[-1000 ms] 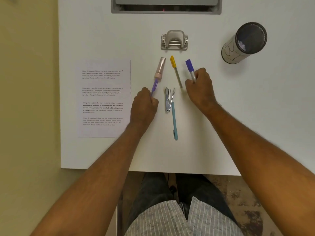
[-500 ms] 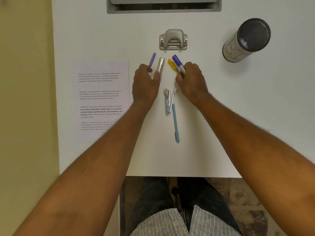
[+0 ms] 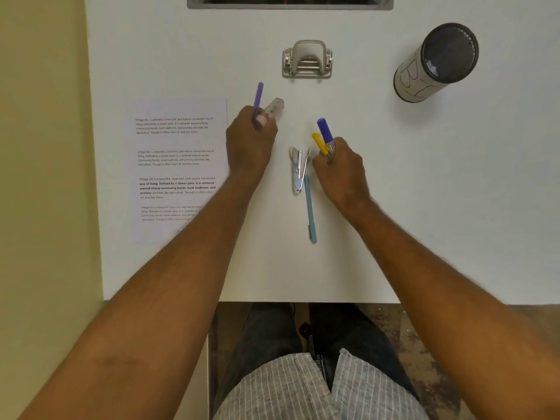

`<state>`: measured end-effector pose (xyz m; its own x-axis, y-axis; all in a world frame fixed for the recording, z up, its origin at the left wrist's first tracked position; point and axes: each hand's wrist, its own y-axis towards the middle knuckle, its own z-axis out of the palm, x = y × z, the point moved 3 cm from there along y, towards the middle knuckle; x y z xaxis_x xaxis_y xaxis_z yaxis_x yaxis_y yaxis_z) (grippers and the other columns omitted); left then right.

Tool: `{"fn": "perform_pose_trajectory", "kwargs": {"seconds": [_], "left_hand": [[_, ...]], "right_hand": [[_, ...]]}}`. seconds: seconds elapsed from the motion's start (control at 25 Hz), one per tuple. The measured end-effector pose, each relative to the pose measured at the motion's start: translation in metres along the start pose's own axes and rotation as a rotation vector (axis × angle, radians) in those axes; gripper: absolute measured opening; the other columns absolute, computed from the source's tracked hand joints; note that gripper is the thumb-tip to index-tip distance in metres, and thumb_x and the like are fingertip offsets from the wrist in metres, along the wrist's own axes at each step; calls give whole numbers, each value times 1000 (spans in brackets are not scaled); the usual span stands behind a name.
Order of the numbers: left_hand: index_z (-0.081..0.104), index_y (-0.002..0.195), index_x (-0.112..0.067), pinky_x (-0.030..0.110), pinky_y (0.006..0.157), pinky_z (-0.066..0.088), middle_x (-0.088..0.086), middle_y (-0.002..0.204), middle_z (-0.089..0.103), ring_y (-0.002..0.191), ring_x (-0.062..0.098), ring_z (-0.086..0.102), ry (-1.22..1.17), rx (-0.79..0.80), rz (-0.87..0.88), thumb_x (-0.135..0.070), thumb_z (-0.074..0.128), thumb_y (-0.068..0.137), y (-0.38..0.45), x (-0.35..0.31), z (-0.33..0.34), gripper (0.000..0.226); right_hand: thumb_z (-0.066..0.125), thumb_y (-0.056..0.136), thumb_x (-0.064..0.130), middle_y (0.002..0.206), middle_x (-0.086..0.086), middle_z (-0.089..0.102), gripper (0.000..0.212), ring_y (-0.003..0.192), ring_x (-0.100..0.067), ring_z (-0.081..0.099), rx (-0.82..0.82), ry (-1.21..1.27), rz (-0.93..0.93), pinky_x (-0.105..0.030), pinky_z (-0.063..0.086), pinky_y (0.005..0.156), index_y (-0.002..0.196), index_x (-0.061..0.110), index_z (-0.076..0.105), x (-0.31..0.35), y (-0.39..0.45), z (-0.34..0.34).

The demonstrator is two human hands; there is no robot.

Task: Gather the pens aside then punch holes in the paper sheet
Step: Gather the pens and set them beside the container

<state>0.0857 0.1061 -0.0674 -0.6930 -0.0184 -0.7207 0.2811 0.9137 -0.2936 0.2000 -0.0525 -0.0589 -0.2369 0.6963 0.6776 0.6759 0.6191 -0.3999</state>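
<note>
My left hand [image 3: 250, 140] is closed around a thin purple pen [image 3: 258, 97] and a pink-capped marker [image 3: 272, 109], both sticking up past my fingers. My right hand [image 3: 339, 168] grips a yellow pen [image 3: 319, 143] and a blue-capped marker [image 3: 325, 130]. A teal pen [image 3: 309, 209] lies on the white table [image 3: 424, 207] between my hands. The printed paper sheet [image 3: 177, 168] lies flat at the left, partly under my left forearm. A silver hole punch [image 3: 307, 60] stands at the back centre.
A small metal stapler [image 3: 298, 171] lies open next to the teal pen's upper end. A cylindrical pen holder [image 3: 436, 63] with a dark mesh mouth stands at the back right. The table's front edge is near my lap.
Both hands have drawn back toward me and apart, lifting their pens. The right hand with the yellow and blue pens moved right and nearer; the left hand shifted slightly left.
</note>
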Motion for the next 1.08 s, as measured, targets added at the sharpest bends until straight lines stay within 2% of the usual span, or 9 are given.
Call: {"fn": "perform_pose_trajectory", "kwargs": {"seconds": [0.08,0.2,0.4,0.52,0.68,0.76,0.84,0.92,1.08], "left_hand": [[69,113,-15,28,79,54,0,92,64,84,15,59,-102,-17,-11,-27,68,98,-11,6,-10,19],[71,120,-13,19,85,53,-5,100,70,90,11,63,-248,-19,-53,-25,74,95,-29,12,-22,28],[67,105,-15,7,68,46,-7,87,62,75,3,55,-329,-13,-119,-30,71,97,-55,20,-24,17],[56,94,-18,11,63,48,4,85,62,69,7,58,-370,-5,-156,-31,63,101,-67,25,-21,16],[53,107,-15,22,59,59,4,90,64,58,5,65,-365,84,-244,-29,57,105,-75,34,-13,15],[53,119,-10,21,53,57,6,92,65,56,7,64,-326,142,-269,-28,56,105,-78,39,-9,23],[52,128,-8,14,48,50,8,97,64,68,15,64,-305,161,-294,-27,56,105,-81,44,-8,30],[52,132,-9,10,48,46,6,100,64,73,15,62,-295,159,-307,-27,58,104,-82,49,-9,35],[52,138,-11,24,68,57,6,108,64,81,16,63,-257,173,-339,-31,62,102,-81,57,-13,42]], "right_hand": [[57,101,29,76,7,58,19,66,-15,53,-41,37,89,-35,48,65,91,13,54,-7,-20,7],[64,95,39,81,3,66,24,75,-24,64,-6,7,192,-41,57,72,92,16,59,-22,-56,18],[69,96,40,92,-4,64,27,79,-25,63,61,-111,169,-43,57,71,95,14,59,-33,-83,31],[63,94,31,78,-2,56,23,67,-24,53,29,-84,172,-39,46,61,85,12,53,-33,-82,27],[47,104,21,75,-1,52,14,69,-31,53,48,29,149,-45,47,63,95,12,41,-29,-72,18],[42,108,19,79,-5,55,9,73,-38,61,60,58,91,-50,54,67,101,15,38,-19,-62,15],[44,108,17,87,-6,60,3,77,-36,65,77,-37,-38,-47,55,69,109,16,42,-6,-49,16],[53,105,21,98,-7,66,17,82,-33,65,96,-264,-221,-40,50,66,121,16,50,6,-38,17],[58,103,32,117,-5,71,37,98,-32,69,219,-610,-497,-35,46,73,141,31,57,16,-20,11]]}}
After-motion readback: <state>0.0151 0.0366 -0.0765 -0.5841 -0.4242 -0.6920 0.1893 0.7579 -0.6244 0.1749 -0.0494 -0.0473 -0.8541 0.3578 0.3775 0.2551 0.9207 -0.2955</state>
